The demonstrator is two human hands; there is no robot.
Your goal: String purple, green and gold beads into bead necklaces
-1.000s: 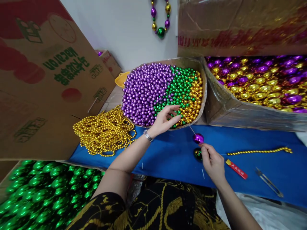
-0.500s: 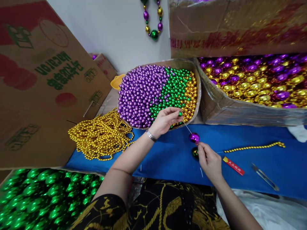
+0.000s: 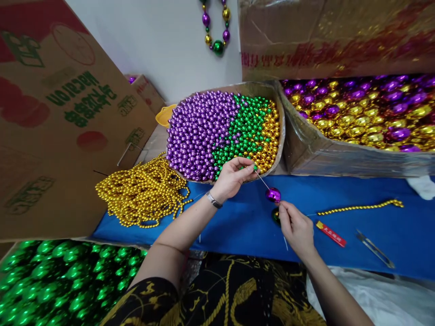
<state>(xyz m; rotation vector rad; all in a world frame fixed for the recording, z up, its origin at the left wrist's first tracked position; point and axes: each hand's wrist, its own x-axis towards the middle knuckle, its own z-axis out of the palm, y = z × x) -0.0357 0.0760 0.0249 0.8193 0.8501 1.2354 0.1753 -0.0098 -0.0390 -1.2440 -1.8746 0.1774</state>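
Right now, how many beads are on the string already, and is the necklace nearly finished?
Only an early stretch looks done: a big purple bead sits on the needle, with a green bead just below by the right hand. In hand: the left hand pinches a small green bead at the needle tip. Left: plenty, judging by the full tray of small beads.

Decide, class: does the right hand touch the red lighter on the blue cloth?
Apart. The head view shows blue cloth between the right hand and the red lighter.

Purple bead [image 3: 273, 194], gold bead strand [image 3: 360, 208], blue cloth [image 3: 244, 217].
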